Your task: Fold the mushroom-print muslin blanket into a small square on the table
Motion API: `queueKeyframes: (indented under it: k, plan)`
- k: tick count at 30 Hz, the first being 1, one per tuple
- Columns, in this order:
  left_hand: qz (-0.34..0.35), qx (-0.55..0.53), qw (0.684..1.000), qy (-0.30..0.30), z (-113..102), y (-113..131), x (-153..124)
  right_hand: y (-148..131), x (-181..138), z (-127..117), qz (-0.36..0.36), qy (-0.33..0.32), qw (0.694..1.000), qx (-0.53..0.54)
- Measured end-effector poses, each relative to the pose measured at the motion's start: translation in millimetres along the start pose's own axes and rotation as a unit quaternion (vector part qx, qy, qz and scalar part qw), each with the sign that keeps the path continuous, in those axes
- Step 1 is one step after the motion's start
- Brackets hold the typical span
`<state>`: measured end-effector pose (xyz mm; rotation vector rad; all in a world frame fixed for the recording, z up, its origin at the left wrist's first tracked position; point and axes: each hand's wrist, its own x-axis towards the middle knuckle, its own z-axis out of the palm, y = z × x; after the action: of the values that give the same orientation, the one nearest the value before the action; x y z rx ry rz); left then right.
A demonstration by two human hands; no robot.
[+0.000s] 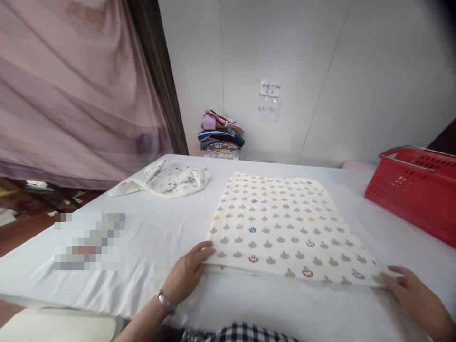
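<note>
Both hands at the near edge of a patterned cloth [281, 223] spread flat on the white table [149, 237].

The left hand [187, 275] pinched the near-left corner, thumb on top and fingers tucked under. The right hand [413, 292] touched the near-right corner, but I could not tell whether it gripped. To handle this well, both corners probably wanted lifting together, with even tension so the layers stayed square. A red basket [413, 190] stood at the far right, its inside hidden from view. A crumpled cloth [167, 179] lay far left, and a stack of folded clothes [221, 135] sat against the far wall.
</note>
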<state>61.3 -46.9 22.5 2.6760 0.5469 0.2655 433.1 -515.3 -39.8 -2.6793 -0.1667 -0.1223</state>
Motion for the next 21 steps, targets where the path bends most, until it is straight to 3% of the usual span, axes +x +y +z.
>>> queueKeyframes:
  k: [2,7,9,12,15,21]
  plan:
    - [0.003,-0.009,1.000,0.006,-0.4,-0.3,1.5,-19.7,-13.5,-12.0,-0.027,-0.015,0.999,-0.018]
    - [0.030,0.096,0.994,0.049,1.7,1.5,2.8,-72.2,-56.0,-18.8,-0.245,0.089,0.965,-0.003]
    - [0.065,0.134,0.987,0.062,3.1,7.2,5.2,-93.3,-72.2,-13.2,-0.338,0.075,0.938,0.034]
    - [0.138,0.138,0.980,0.048,8.9,22.0,12.9,-121.9,-89.5,-1.9,-0.468,-0.001,0.883,0.044]
    - [0.192,0.121,0.974,0.028,19.1,38.4,22.8,-141.9,-96.7,7.8,-0.508,-0.044,0.860,0.036]
    - [0.256,0.101,0.961,0.019,32.9,54.5,38.3,-156.8,-97.9,12.0,-0.529,-0.055,0.846,0.036]
